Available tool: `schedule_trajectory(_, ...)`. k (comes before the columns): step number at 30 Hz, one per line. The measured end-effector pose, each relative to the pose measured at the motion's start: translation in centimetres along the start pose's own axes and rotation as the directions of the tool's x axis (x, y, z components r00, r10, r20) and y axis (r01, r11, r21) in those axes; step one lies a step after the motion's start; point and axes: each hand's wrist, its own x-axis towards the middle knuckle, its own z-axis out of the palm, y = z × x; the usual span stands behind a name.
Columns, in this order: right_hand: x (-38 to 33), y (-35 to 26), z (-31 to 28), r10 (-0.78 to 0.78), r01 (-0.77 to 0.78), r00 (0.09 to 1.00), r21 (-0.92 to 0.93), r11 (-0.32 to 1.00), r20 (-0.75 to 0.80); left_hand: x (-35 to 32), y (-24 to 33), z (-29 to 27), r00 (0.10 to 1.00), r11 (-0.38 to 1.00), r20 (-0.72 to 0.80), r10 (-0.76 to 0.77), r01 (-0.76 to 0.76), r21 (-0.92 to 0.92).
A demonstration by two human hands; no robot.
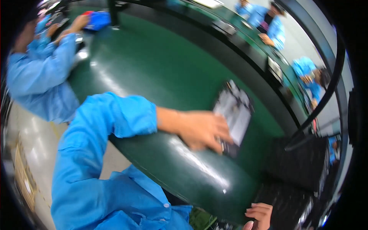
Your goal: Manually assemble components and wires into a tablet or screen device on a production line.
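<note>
My left hand (203, 129) reaches across from the left in a blue sleeve. Its fingers, smeared by motion, bend over the near left edge of a flat device with a black frame and a grey panel (237, 118). The device lies tilted on the green table, its far end showing small parts too blurred to name. Down at the table's near right edge is my right hand (260, 215), only partly in view. Its fingers are loosely bent, the thumb stands apart, and nothing shows between them.
Black plastic-like coverings (293, 165) lie at the right end of the green table (153, 61). At left a person in blue (42, 76) works beside a blue and red object (98, 20). Beyond a dark rail, other people sit at another bench. A black cable (326, 99) hangs at right.
</note>
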Motion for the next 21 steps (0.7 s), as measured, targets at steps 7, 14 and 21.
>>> schedule_trajectory(7,-4.8,-1.0,-11.8,0.057,-0.311,0.946,-0.838,0.448,-0.32,-0.4,-9.7,-2.4,0.958,0.869,-0.123,-0.26,0.287,0.403)
schedule_trajectory(14,-5.8,1.7,-15.9,0.412,-0.561,0.824,-0.661,0.499,-0.389,-1.0,-9.2,-1.2,0.94,0.884,-0.167,-0.298,0.338,0.322)
schedule_trajectory(21,-5.0,1.3,-17.5,0.407,-0.539,0.841,-0.618,0.573,-0.356,-1.6,-8.8,-1.2,0.919,0.882,-0.194,-0.345,0.387,0.269)
